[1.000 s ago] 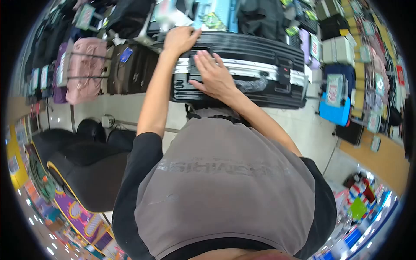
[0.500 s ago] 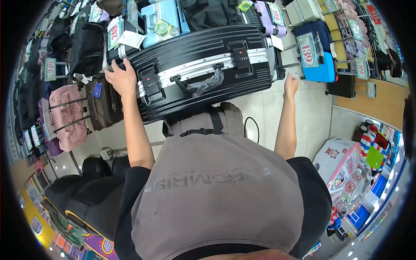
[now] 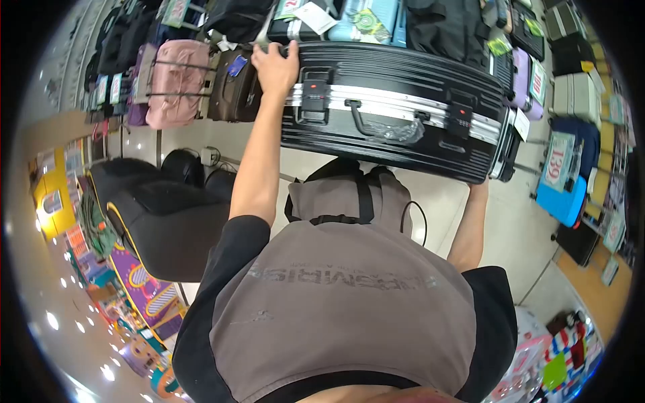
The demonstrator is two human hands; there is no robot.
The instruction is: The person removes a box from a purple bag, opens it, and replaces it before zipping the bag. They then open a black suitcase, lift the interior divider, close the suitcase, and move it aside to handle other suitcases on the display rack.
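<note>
A large black suitcase [image 3: 390, 74] with silver frame strips lies across the view in front of my body, its handle partly wrapped in clear plastic. At its left upper corner is my left hand [image 3: 276, 69], fingers spread over the edge and touching it. Under the right lower corner, near the wheels, my right hand [image 3: 478, 191] is mostly hidden by the case, and its fingers do not show. Dark trousers and an apron are just below the case.
Rows of luggage stand beyond, among them a pink bag [image 3: 178, 84], a brown suitcase [image 3: 234, 87] and a light blue case [image 3: 366, 23]. A blue bag [image 3: 563, 200] is at the right. A black chair [image 3: 168, 221] stands at the left.
The view has turned, so the surroundings shifted. The suitcase now tilts down to the right instead of up. My right hand has come from beside the case to beneath its right corner.
</note>
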